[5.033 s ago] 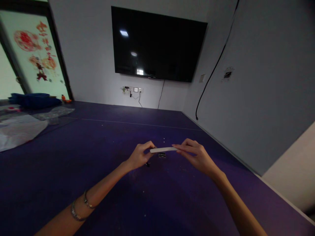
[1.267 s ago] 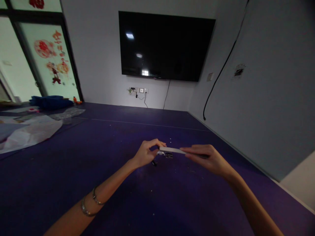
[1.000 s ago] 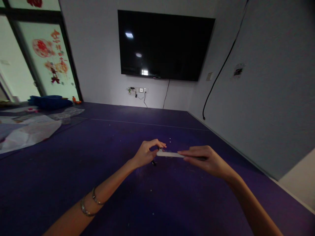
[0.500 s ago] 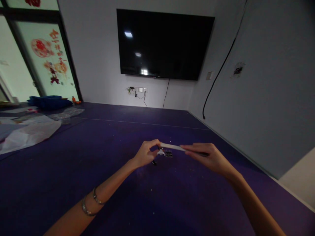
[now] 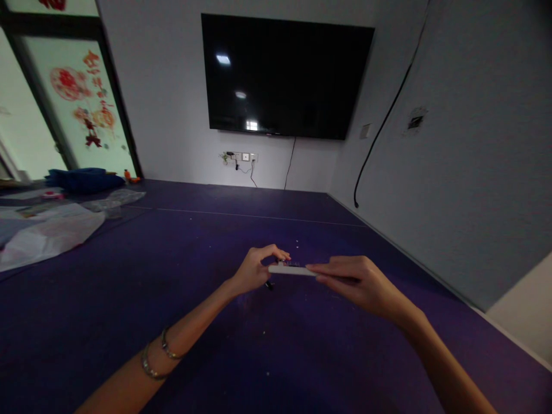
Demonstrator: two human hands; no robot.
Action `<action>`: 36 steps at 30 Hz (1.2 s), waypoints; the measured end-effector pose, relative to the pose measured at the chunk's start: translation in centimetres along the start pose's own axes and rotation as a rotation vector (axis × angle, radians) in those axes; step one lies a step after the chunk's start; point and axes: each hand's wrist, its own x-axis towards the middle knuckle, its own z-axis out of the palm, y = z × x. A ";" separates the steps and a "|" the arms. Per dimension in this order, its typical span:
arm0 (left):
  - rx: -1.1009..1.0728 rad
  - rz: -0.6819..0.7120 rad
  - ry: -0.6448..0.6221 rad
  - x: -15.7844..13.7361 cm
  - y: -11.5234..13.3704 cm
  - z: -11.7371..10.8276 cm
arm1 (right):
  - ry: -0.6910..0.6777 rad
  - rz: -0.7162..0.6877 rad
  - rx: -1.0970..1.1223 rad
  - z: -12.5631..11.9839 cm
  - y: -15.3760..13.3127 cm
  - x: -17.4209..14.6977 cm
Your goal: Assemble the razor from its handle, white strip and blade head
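A thin white flat piece, seen nearly edge-on, is held level above the purple floor. My right hand is closed on its right end, thumb below and straight fingers above. At the left end, my left hand curls round the edge, its index finger arched over the far side; the thumb tip is partly hidden. Just behind the piece, small dark and silvery parts show in part. Under my left hand there is a small black object, too small to name.
The purple floor carries tiny white specks. White plastic sheeting and a dark blue cloth heap lie at the left. A television hangs on the far wall, above sockets with cords. A black cable dangles along the right wall.
The white piece has come lower and tipped level, and now covers more of the small parts behind it. My left index finger has stretched forward over it. The right hand has shifted slightly left.
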 end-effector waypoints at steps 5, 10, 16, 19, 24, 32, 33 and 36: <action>0.029 -0.032 -0.007 0.0 -0.1 0.0 | 0.043 0.041 -0.045 -0.1 0.1 -0.1; -0.029 -0.026 0.009 -0.1 -0.3 0.1 | -0.034 -0.015 0.020 0.1 0.2 -0.1; 0.020 -0.091 0.008 -0.3 -0.5 -0.1 | 0.053 0.095 0.015 -0.2 1.6 -0.2; -0.062 -0.078 0.002 -0.3 -0.4 -0.1 | -0.014 0.078 0.118 -0.4 2.1 -0.3; -0.101 -0.110 0.020 -0.2 -0.1 0.0 | -0.032 0.068 0.171 -0.4 2.9 -0.4; -0.123 -0.139 0.010 -0.1 0.0 0.2 | -0.072 0.058 0.214 -0.3 3.0 -0.4; -0.110 -0.149 0.013 -0.1 0.1 0.2 | -0.044 0.068 0.210 -0.3 3.0 -0.4; -0.105 -0.159 0.016 -0.1 0.1 0.2 | -0.008 0.079 0.204 -0.2 3.0 -0.4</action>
